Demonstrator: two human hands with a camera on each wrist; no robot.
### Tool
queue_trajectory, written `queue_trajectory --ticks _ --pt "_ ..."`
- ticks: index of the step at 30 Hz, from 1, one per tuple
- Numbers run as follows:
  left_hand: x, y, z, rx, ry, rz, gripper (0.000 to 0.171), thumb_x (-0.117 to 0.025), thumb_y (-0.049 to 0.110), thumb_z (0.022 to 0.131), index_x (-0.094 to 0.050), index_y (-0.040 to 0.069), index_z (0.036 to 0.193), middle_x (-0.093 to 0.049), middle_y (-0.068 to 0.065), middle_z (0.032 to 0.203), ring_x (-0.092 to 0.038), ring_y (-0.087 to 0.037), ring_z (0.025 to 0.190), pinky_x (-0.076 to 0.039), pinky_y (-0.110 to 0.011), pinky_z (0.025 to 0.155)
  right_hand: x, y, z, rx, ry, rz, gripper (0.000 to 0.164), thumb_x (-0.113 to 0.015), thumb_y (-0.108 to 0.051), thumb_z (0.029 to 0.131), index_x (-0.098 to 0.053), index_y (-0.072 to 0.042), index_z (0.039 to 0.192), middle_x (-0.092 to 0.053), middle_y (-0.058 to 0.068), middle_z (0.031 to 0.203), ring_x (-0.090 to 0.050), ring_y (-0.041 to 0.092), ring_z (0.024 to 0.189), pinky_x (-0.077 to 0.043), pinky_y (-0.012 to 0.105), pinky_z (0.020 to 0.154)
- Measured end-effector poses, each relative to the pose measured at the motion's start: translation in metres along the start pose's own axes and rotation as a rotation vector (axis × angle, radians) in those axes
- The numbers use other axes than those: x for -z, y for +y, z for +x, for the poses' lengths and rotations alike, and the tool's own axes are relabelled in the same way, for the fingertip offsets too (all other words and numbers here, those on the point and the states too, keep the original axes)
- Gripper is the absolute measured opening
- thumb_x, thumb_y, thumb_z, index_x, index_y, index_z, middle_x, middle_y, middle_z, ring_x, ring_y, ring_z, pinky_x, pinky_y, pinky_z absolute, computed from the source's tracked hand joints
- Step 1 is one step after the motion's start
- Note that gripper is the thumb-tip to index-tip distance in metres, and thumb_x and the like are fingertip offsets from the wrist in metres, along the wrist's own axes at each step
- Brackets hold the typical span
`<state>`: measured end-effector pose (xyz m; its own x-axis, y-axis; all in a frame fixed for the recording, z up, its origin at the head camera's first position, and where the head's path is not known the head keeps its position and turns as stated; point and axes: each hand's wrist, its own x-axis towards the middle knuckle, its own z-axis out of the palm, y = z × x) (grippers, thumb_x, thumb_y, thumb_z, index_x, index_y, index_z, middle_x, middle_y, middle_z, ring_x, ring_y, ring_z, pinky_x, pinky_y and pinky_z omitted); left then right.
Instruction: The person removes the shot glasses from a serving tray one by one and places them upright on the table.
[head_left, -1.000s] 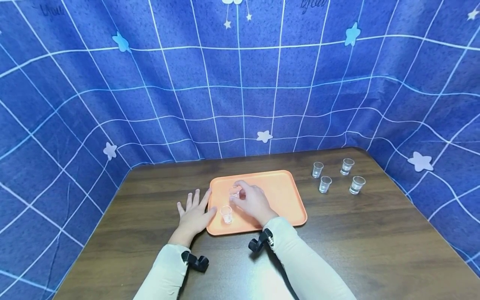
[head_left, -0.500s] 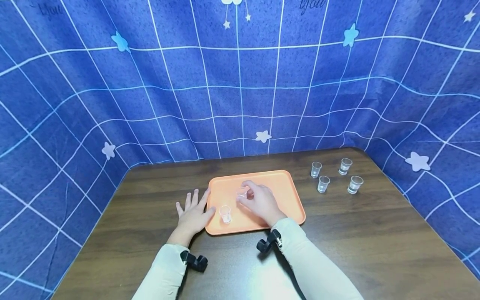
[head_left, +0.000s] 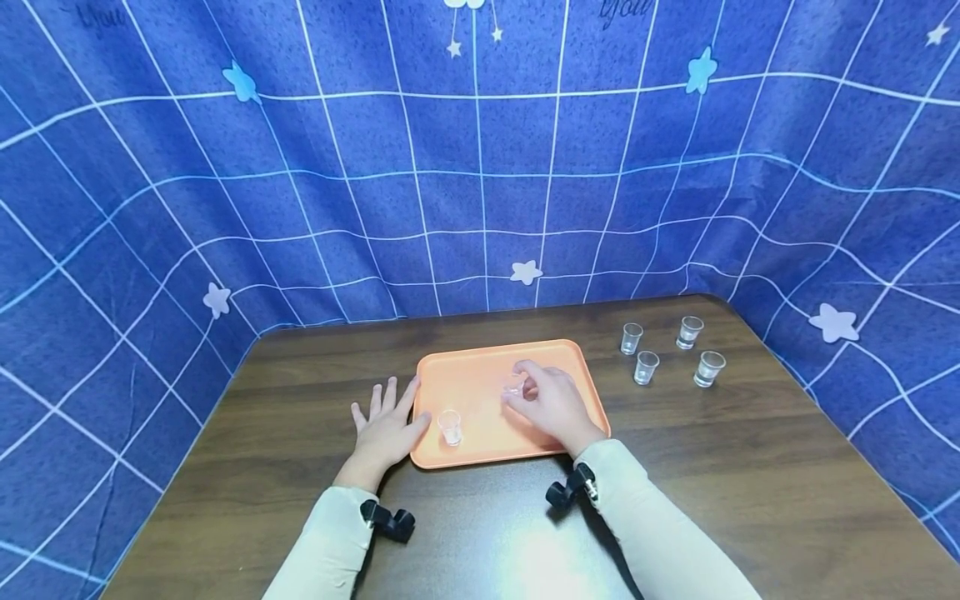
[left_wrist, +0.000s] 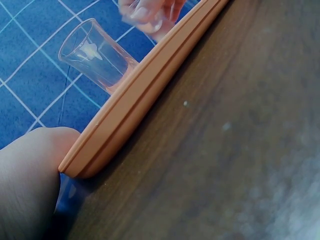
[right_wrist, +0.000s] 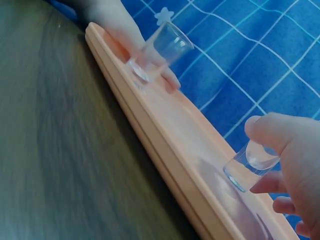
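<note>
My right hand (head_left: pixel 551 404) pinches a small clear shot glass (head_left: pixel 514 390) between thumb and fingers over the middle of the orange tray (head_left: pixel 480 362). In the right wrist view that glass (right_wrist: pixel 245 170) is upright relative to the tray, its base close over the surface. Another shot glass (head_left: pixel 451 427) stands upright near the tray's front left corner; the left wrist view shows this glass (left_wrist: pixel 97 55) rising above the rim. My left hand (head_left: pixel 384 433) lies with fingers spread at the tray's left edge, its thumb over the rim.
Several more shot glasses (head_left: pixel 647 367) stand upright on the dark wooden table (head_left: pixel 720 467), to the right of the tray. A blue curtain (head_left: pixel 480 200) with white lines and stars hangs behind the table and along its sides.
My right hand has moved to the right across the tray, carrying the pinched shot glass with it. The left hand and the other glasses have stayed in place.
</note>
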<state>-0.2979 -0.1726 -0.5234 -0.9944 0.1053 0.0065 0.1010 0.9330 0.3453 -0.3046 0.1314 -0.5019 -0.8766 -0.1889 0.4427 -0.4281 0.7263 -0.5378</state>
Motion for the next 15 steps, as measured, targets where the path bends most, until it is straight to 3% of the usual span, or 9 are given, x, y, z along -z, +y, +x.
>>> queue_trajectory --ticks 7,15 --pt "0.001 0.001 0.001 -0.003 -0.004 -0.008 0.072 -0.044 0.054 0.101 -0.017 0.030 0.163 -0.006 -0.021 0.168 0.002 -0.047 0.153 0.014 -0.075 0.109 0.019 0.020 -0.008 0.003 0.066 0.048 0.040 -0.081 -0.036 0.083 -0.067 -0.016 0.114 -0.067 -0.004 0.081 -0.068 0.017 0.082 -0.052 0.038 0.080" --pt "-0.002 -0.002 0.002 -0.002 -0.014 0.001 0.073 -0.041 0.057 0.101 -0.016 0.031 0.164 -0.006 -0.020 0.168 0.003 -0.047 0.153 0.012 -0.075 0.109 0.036 0.040 -0.019 0.042 0.155 0.015 0.042 -0.083 -0.038 0.080 -0.068 -0.015 0.112 -0.068 -0.007 0.079 -0.066 0.020 0.084 -0.048 0.043 0.083"
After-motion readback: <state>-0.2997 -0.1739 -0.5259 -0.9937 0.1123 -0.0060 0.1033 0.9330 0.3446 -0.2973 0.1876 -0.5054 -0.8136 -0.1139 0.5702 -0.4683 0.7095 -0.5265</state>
